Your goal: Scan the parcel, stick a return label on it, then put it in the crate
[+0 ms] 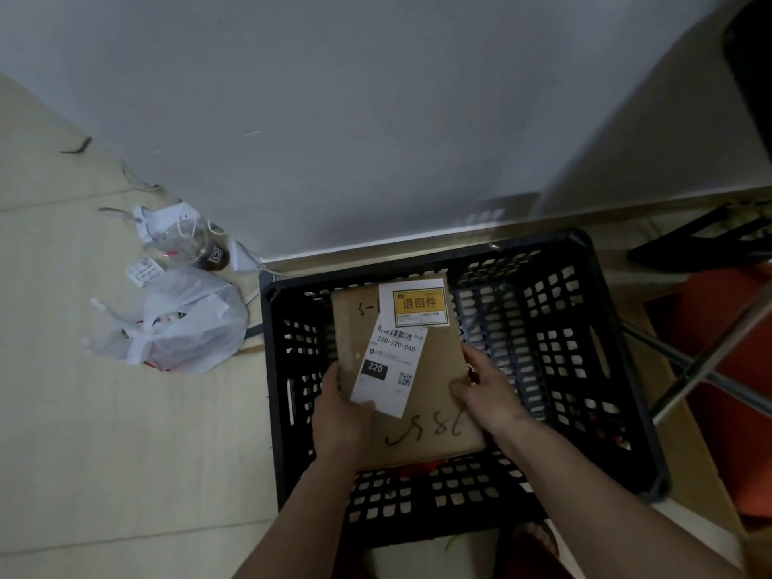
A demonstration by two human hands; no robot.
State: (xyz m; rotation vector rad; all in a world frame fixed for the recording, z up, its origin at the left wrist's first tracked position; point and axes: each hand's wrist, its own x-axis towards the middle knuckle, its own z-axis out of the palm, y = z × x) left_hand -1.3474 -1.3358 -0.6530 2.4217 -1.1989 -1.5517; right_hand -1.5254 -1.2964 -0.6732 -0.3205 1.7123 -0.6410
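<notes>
Pale floor tiles and a blank grey wall frame this one, and right at the bottom of the frame two bare forearms reach up into the middle. Left hand [339, 415] is clamped on the near-left edge of the parcel [422, 394], thumb on top pressing the corner of the white shipping label [386, 365]. Right hand [484, 390] grips the right edge, fingers curled over the cardboard. Both hands closed on it, flat brown box held level, over the open mouth of the black crate [618, 336]. Whether its underside touches anything inside, I cannot tell.

Further up the box, the yellow return label [420, 303] sits at the far corner, so sticking looks done and this reads as the drop-in step.

What could spoil it? The shipping label looks lifted and skewed, lying loose over the box; that thumb could peel or crease it on release. The parcel is long against the crate's opening, so a tilted let-go could catch a corner on the lattice wall and leave it propped. Something reddish shows through the crate's near slots, maybe contents, so it may not land flat.

Beyond, at the left of the frame, a white plastic bag [175, 323] and a clear cup [196, 246] lie on the floor by the wall, well apart from the crate. At the right edge, a metal stand leg [710, 365] crosses just beside the crate
</notes>
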